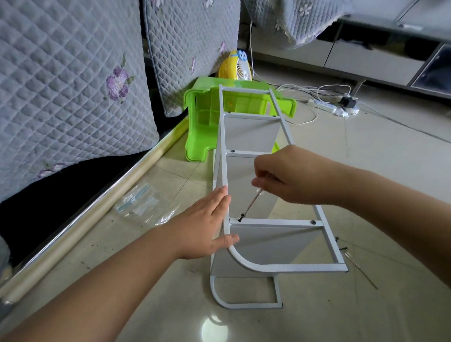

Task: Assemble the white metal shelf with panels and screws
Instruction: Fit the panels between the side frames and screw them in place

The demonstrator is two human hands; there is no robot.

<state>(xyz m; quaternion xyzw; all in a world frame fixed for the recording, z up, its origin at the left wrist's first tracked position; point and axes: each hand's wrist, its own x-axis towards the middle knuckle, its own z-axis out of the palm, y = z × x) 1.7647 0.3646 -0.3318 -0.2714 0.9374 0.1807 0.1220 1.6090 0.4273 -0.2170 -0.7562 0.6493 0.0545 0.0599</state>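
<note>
The white metal shelf [249, 195] is laid on its side on the tiled floor [359, 308], with its long axis running straight away from the person. The near, curved end lies just below the hands, and the far end rests on a green plastic stool [203, 124]. The left hand [206, 225] is spread flat against the left upright of the frame, fingers straight and thumb on the rail — it seems to be used only to steady the frame. The right hand [290, 177] is curled around the handle of a thin screwdriver [250, 203], which slants down and to the left, towards the left hand. Its tip is set on a black screw [240, 219] at the left end of the nearest crossbar, just beside the left fingers. Another black screw [313, 222] is seen at the right end of the same bar. The left hand is nearer to the working screw, but the turning is judged to be done by the right — the shaft must be kept in line with the screw.
</note>
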